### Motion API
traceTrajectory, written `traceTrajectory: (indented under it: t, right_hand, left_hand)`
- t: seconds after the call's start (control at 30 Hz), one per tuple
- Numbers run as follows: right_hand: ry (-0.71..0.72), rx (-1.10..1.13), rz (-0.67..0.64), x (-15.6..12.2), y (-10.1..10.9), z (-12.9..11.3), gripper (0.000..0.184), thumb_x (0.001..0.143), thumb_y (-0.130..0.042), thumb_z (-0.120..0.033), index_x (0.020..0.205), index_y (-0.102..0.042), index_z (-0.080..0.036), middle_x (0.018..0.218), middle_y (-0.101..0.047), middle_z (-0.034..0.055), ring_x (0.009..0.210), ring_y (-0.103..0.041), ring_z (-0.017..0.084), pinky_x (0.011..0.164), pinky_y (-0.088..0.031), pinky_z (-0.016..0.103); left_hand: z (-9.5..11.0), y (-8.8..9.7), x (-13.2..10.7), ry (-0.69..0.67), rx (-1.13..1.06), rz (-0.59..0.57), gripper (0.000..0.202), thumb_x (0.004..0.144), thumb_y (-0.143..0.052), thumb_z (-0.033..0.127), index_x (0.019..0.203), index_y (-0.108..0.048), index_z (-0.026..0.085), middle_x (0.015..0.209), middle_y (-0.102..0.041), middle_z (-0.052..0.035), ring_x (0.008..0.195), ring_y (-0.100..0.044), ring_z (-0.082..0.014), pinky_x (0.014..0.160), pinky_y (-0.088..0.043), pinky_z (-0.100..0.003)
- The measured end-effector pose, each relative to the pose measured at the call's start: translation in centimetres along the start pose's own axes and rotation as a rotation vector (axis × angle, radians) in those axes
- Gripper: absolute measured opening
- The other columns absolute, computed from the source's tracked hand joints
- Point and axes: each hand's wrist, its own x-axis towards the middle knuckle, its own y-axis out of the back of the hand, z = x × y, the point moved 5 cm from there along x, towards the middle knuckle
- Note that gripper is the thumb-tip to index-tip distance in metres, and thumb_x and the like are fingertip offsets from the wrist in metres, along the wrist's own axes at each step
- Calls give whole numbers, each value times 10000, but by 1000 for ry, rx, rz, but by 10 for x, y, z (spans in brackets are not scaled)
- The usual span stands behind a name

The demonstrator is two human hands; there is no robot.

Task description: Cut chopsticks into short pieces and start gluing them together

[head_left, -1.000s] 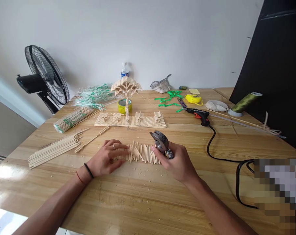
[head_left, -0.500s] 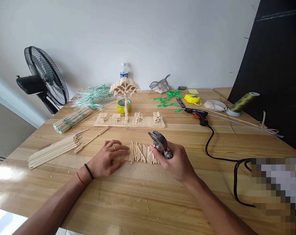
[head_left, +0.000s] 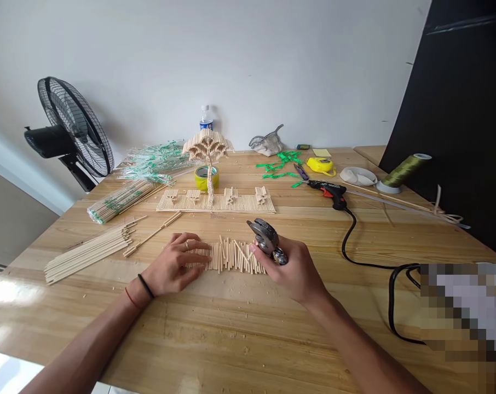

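Short wooden sticks lie side by side in a row on the table, with a few askew on top. My left hand rests over the row's left end, its fingers apart and spanning the sticks, with the thumb near their lower ends. Wrapped in my right hand is a dark metal pliers-like tool, its curved head up and pointing left above the row's right end. My right fingers hide its handles and some sticks. Behind the row stands a stick-built model base carrying a tree shape.
Longer sticks and a wrapped bundle lie left. A glue gun with a black cord, yellow tape measure and thread spool are right. Yellow tape and a bottle stand behind the model.
My left hand has slid slightly left along the row and its fingers have lifted or spread a little, uncovering more sticks. My right hand keeps its grip on the tool, nearly still.
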Motion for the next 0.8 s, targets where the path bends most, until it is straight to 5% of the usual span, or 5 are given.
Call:
traceTrajectory:
  t: [0.37, 0.57, 0.8]
  right_hand:
    - [43, 16, 27, 5, 0, -4, 302, 924, -578, -320, 676, -432, -230, 593, -429, -58, 548, -412, 124, 555, -332, 241]
    - [66, 29, 36, 8, 2, -7, 243, 904, -568, -258, 700, -440, -232, 613, -451, -58, 558, -422, 125, 559, -344, 231]
    - [73, 32, 7, 3, 3, -10, 245, 882, -582, -219, 676, -449, -229, 623, -485, -49, 569, -432, 125, 560, -336, 233]
  left_hand:
    - [-3, -6, 23, 79, -32, -125, 761, 914, -698, 505, 1560, -410, 223, 1596, -459, -167, 1481, -405, -359, 1197, -331, -573]
    - [-19, -4, 50, 173, -58, -35, 602, 951, -663, 371, 1510, -469, 260, 1462, -582, -141, 1351, -549, -308, 1124, -453, -516]
    - [-24, -31, 51, 199, -52, -20, 592, 888, -758, 454, 1410, -575, 242, 1391, -597, -148, 1293, -531, -344, 1102, -408, -559]
